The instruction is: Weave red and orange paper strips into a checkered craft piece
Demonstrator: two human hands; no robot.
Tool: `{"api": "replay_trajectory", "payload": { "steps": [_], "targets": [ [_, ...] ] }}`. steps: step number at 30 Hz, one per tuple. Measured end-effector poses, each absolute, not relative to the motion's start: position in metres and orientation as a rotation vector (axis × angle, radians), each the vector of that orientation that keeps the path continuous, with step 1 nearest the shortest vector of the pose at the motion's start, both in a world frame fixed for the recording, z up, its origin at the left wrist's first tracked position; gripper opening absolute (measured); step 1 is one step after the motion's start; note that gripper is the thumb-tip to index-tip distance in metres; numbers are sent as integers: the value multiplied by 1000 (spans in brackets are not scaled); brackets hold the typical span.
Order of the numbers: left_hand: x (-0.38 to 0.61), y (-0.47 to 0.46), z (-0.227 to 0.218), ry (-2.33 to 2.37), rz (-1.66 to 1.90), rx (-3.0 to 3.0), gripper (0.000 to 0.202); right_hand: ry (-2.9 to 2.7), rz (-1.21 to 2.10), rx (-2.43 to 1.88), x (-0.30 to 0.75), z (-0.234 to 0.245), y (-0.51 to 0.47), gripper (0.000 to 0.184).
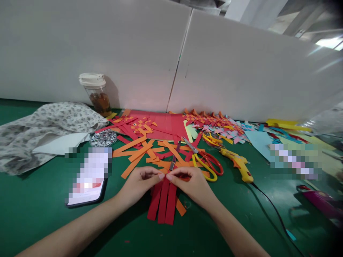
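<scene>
Several red paper strips (pixel 162 207) hang side by side toward me, their lower ends spread above the green table. At their upper end my left hand (pixel 142 184) pinches them between thumb and forefinger. From the other side my right hand (pixel 191 182) closes in the same pinch, its fingertips almost meeting the left ones. An orange strip (pixel 180 207) sticks out at the lower right of the red ones. Just beyond the fingers lie loose orange paper strips (pixel 137 145) and a craft knife (pixel 175 156). The upper ends of the held strips are partly hidden by my fingers.
Red-and-yellow-handled scissors (pixel 207 166) and a yellow glue gun (pixel 238 164) with a black cord lie to the right. Woven paper fish (pixel 142 125) rest behind. On the left are a phone (pixel 89 178), a patterned cloth (pixel 53 119) and a lidded cup (pixel 99 100).
</scene>
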State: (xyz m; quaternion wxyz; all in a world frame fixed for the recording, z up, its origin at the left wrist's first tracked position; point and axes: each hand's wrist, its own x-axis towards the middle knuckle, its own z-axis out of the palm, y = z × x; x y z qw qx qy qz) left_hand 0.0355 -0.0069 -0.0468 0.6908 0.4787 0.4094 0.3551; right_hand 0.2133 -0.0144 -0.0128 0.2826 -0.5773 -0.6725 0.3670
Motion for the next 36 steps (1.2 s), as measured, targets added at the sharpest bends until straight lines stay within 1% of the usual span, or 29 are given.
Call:
{"api": "replay_trajectory", "payload": {
  "steps": [5,10,20,36],
  "targets": [
    [37,-6,-49,974,848,1060,20,-1765,1026,-1489,215,-16,-13,16],
    [38,-7,-47,1037,863,1094,19,-1709,1067,-1443,224,-15,-9,26],
    [36,-7,-46,1043,848,1124,17,-1690,1163,-1415,224,-10,-10,14],
    [36,-6,-46,1014,827,1123,20,-1749,1126,-1429,225,-9,-11,12]
  ]
}}
